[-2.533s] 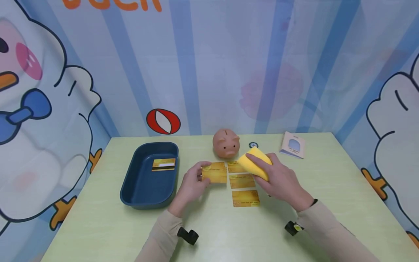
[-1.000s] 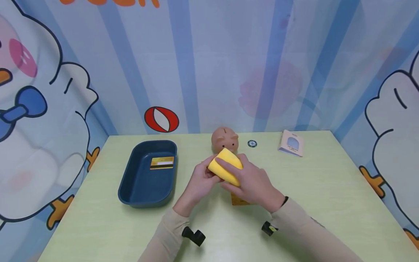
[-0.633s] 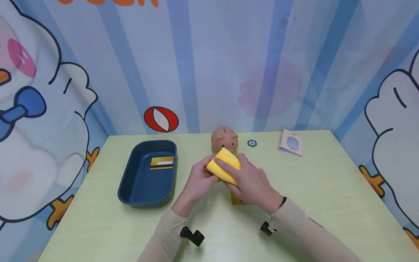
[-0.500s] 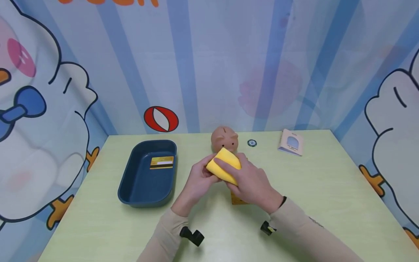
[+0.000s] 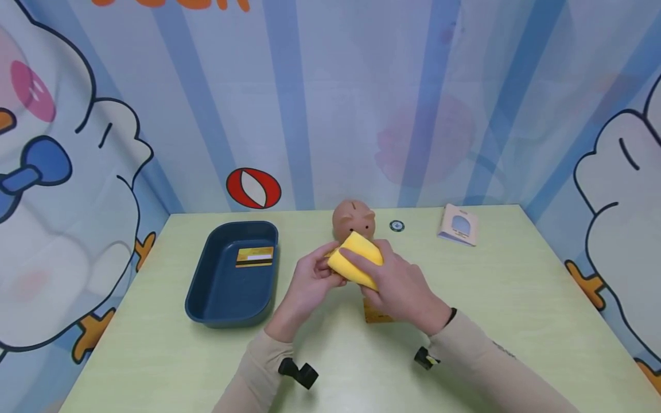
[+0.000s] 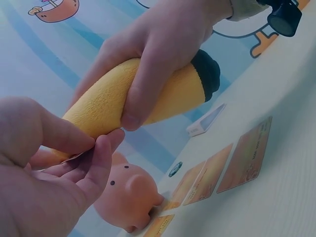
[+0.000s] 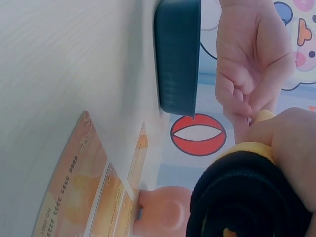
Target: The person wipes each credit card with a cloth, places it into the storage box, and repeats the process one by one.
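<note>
Both hands meet above the table, in front of the pink piggy bank (image 5: 353,221). My right hand (image 5: 400,287) grips a rolled yellow cloth (image 5: 357,261), whose black end (image 6: 206,76) shows in the left wrist view. My left hand (image 5: 312,278) pinches a gold bank card (image 5: 331,253) between thumb and fingers. The cloth lies against that card and hides most of it. Several gold cards lie flat beneath the right hand. The nearest card (image 5: 378,312) is partly covered in the head view, while the left wrist view shows the cards (image 6: 247,154) in a row.
A dark blue tray (image 5: 193,292) stands at the left, with one gold card (image 5: 255,257) inside, stripe side up. Behind the hands lie a small round chip (image 5: 397,226) and, farther right, a pale pink booklet (image 5: 458,225). A printed curtain (image 5: 351,103) closes the back.
My right hand has brought the cloth leftward onto the card in my left hand, covering it. In the last half second both hands shift only slightly, the left a little leftward.
</note>
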The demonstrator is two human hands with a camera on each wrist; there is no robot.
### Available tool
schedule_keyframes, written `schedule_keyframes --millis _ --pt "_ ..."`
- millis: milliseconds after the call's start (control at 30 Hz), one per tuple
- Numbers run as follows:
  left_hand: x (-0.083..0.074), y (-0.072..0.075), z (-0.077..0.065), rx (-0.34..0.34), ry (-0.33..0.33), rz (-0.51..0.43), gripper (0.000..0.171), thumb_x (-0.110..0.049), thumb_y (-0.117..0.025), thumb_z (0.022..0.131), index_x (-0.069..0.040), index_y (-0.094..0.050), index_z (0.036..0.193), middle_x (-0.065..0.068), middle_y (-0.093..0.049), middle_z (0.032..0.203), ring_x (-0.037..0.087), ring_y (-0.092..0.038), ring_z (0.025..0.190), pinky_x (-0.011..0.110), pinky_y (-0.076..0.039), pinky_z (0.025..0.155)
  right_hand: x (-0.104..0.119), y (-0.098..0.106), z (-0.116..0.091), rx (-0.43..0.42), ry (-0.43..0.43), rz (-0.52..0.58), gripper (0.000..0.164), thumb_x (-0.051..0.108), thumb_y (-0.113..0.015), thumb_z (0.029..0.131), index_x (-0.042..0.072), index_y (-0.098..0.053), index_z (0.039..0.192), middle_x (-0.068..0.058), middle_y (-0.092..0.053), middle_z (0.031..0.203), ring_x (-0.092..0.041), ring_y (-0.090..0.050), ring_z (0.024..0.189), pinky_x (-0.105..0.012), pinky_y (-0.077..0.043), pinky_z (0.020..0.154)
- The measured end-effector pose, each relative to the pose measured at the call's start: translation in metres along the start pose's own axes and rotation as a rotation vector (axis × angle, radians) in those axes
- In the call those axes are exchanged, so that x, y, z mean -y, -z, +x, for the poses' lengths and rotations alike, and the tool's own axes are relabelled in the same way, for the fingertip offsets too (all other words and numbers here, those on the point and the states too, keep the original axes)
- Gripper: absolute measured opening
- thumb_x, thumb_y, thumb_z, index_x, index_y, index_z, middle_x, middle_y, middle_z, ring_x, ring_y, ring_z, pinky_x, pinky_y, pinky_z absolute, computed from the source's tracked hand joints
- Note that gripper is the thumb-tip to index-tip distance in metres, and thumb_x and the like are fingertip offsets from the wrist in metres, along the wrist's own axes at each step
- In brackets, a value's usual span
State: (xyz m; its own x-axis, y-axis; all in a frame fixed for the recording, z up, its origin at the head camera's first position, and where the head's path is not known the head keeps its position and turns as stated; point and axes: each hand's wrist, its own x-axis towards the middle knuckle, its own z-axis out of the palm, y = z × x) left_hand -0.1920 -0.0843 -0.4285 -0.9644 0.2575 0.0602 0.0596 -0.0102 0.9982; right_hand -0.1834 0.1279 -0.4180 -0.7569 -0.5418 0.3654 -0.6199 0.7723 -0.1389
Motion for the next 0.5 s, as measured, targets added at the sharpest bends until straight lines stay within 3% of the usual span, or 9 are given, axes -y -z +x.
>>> schedule_keyframes --millis 233,500 --pt "-0.0043 0.0016 -0.0020 -0.036 0.022 -0.002 0.068 0.013 -0.064 0.096 -0.003 -0.043 0.158 0.023 -0.071 0.127 0.030 -0.077 0.102 0.033 -0.063 0.087 -0.0049 0.0020 -0.0014 0.013 -0.023 -0.007 0.068 0.028 -0.073 0.095 0.036 -0.048 0.158 -0.024 -0.051 0.134 -0.022 -0.057 0.076 -0.032 -0.049 0.047" --pt "-0.0070 0.0036 -0.0023 -0.056 0.033 -0.013 0.068 0.016 -0.063 0.095 -0.003 -0.044 0.158 0.023 -0.072 0.126 0.035 -0.077 0.103 0.031 -0.063 0.085 -0.0097 0.0047 -0.0029 0.019 -0.032 0.003 0.069 0.034 -0.079 0.095 0.035 -0.049 0.157 -0.023 -0.054 0.130 -0.024 -0.061 0.081 -0.036 -0.055 0.052"
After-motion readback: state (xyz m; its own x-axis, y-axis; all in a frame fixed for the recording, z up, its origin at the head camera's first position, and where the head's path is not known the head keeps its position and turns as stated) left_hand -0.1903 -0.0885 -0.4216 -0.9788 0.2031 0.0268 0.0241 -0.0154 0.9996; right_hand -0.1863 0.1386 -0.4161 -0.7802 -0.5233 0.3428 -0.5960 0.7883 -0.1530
